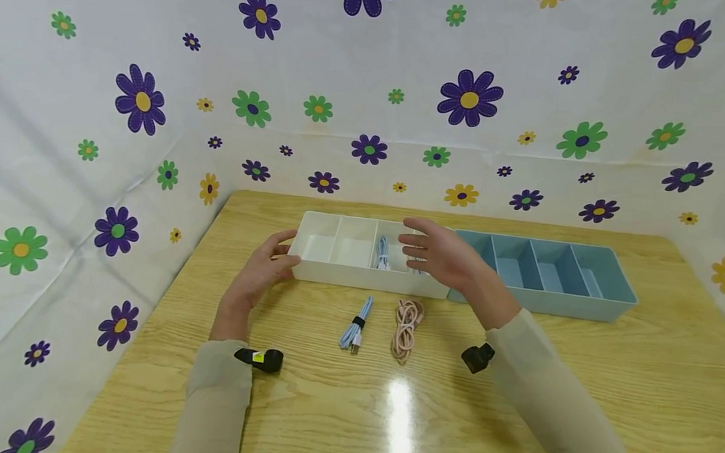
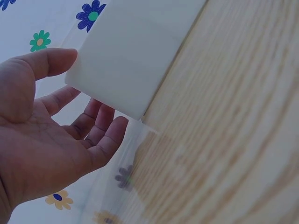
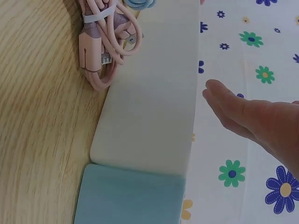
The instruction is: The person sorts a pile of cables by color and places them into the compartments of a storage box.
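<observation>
A white divided box lies across the table. My left hand touches its left end, the thumb at the front corner and the relaxed fingers along the end wall. My right hand hovers over the box's right part with straight fingers, holding nothing. One compartment holds a bundled light-blue cable. Another cable shows partly behind my right hand, mostly hidden. In front of the box lie a blue cable with a black strap and a pink cable, coiled and tied with a pale band in the right wrist view.
A blue-grey divided box adjoins the white box on the right, its visible compartments bare. Both stand on a wooden table. Flower-patterned white cloth hangs behind and at the sides.
</observation>
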Tool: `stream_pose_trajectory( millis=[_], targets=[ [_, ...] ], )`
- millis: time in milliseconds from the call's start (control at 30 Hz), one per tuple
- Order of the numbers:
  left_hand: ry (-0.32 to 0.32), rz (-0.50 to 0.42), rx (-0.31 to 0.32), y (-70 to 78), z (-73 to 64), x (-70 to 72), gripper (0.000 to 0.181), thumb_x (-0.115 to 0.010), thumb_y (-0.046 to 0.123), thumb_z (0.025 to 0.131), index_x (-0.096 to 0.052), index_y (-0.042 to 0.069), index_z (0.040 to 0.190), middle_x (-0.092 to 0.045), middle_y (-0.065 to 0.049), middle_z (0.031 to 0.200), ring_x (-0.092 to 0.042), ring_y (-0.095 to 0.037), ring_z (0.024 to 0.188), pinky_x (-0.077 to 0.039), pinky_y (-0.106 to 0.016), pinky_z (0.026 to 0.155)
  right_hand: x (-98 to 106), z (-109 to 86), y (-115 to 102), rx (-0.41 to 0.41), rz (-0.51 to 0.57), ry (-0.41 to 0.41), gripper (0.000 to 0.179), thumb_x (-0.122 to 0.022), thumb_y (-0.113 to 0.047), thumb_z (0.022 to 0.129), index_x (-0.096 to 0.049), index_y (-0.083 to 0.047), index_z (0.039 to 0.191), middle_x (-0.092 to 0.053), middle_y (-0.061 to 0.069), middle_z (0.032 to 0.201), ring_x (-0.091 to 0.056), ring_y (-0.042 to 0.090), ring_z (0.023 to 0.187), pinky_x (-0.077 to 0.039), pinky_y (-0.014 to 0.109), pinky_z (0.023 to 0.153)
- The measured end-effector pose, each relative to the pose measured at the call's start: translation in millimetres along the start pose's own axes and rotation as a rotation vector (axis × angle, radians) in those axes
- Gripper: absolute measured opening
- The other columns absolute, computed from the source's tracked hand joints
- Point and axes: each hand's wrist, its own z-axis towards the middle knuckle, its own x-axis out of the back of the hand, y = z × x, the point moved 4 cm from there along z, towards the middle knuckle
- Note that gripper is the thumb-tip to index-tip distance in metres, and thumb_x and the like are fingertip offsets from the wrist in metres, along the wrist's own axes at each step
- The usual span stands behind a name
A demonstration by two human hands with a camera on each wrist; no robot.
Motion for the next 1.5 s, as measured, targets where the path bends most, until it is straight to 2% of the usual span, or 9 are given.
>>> stream_pose_trajectory(
  millis=[300,533,667,800,967,1033,1133,1267,1500],
  targets=[
    [-0.008,0.032,0.0,-0.4,1.2,-5.4,0.063,-0.056,0.018,0.101,-0.027,0.015,0.157,-0.036,-0.023,0.145,-0.044,-0.037,0.124,-0.041,-0.053,0.105,13.5,-36.2,-0.6,0.095,0.108,-0.047,0.057,-0.024,-0.029,0.111,-0.007,-0.004,0.159,-0.009,0.024,0.163,-0.012,0.04,0.15,-0.016,0.051,0.119],
    [-0.008,0.045,0.001,3.5,1.1,-10.8,0.063,-0.055,0.018,0.101,-0.026,0.015,0.157,-0.036,-0.024,0.145,-0.043,-0.037,0.124,-0.041,-0.053,0.105,22.8,-63.0,4.0,0.148,0.143,-0.047,0.059,-0.025,-0.031,0.111,-0.007,-0.002,0.159,-0.01,0.024,0.163,-0.012,0.041,0.15,-0.016,0.052,0.119],
    [-0.004,0.058,0.005,4.5,3.0,-14.1,0.063,-0.055,0.018,0.101,-0.026,0.014,0.157,-0.036,-0.024,0.145,-0.043,-0.038,0.124,-0.04,-0.053,0.105,32.0,-78.5,9.9,0.179,0.174,-0.041,0.06,-0.026,-0.032,0.111,-0.006,-0.001,0.158,-0.007,0.024,0.164,-0.01,0.041,0.15,-0.025,0.044,0.118],
    [-0.008,0.076,0.002,4.7,6.1,-17.0,0.062,-0.055,0.019,0.102,-0.027,0.015,0.157,-0.036,-0.024,0.145,-0.043,-0.038,0.124,-0.041,-0.053,0.104,46.1,-91.5,15.7,0.213,0.187,-0.026,0.059,-0.024,-0.034,0.111,-0.009,-0.003,0.159,-0.006,0.024,0.163,-0.013,0.041,0.149,-0.038,0.032,0.11],
    [0.008,0.104,0.016,2.1,7.2,-12.2,0.061,-0.054,0.021,0.102,-0.027,0.018,0.157,-0.035,-0.023,0.146,-0.043,-0.038,0.126,-0.041,-0.052,0.104,61.9,-95.5,18.7,0.244,0.194,-0.011,0.047,-0.027,-0.035,0.11,-0.035,-0.015,0.152,-0.03,0.013,0.155,-0.04,0.025,0.137,-0.043,0.029,0.105],
    [0.016,0.114,0.02,1.5,5.4,-9.2,0.061,-0.053,0.021,0.103,-0.026,0.018,0.157,-0.035,-0.024,0.146,-0.042,-0.038,0.127,-0.041,-0.052,0.104,65.7,-95.1,18.8,0.258,0.197,-0.015,0.043,-0.027,-0.034,0.11,-0.041,-0.017,0.147,-0.036,0.006,0.149,-0.046,0.019,0.131,-0.043,0.03,0.105],
    [0.016,0.129,0.017,2.0,2.2,-6.9,0.061,-0.052,0.022,0.103,-0.025,0.017,0.158,-0.035,-0.024,0.145,-0.042,-0.038,0.127,-0.042,-0.052,0.103,69.1,-94.7,18.9,0.255,0.202,-0.008,0.04,-0.029,-0.033,0.11,-0.043,-0.017,0.145,-0.038,0.004,0.147,-0.048,0.018,0.13,-0.043,0.031,0.105],
    [0.013,0.139,0.009,3.1,0.5,-6.5,0.061,-0.051,0.022,0.103,-0.025,0.017,0.158,-0.036,-0.025,0.143,-0.042,-0.038,0.126,-0.042,-0.052,0.103,71.8,-96.0,19.4,0.233,0.2,0.016,0.04,-0.031,-0.031,0.11,-0.039,-0.014,0.146,-0.038,0.005,0.147,-0.044,0.023,0.134,-0.044,0.031,0.104],
    [0.017,0.142,0.011,3.6,-0.6,-6.9,0.06,-0.051,0.023,0.104,-0.025,0.017,0.158,-0.034,-0.026,0.145,-0.041,-0.038,0.127,-0.041,-0.052,0.104,72.4,-98.0,19.3,0.234,0.193,0.025,0.037,-0.033,-0.026,0.11,-0.04,-0.012,0.144,-0.047,0.002,0.14,-0.053,0.019,0.125,-0.046,0.032,0.102]
  ],
)
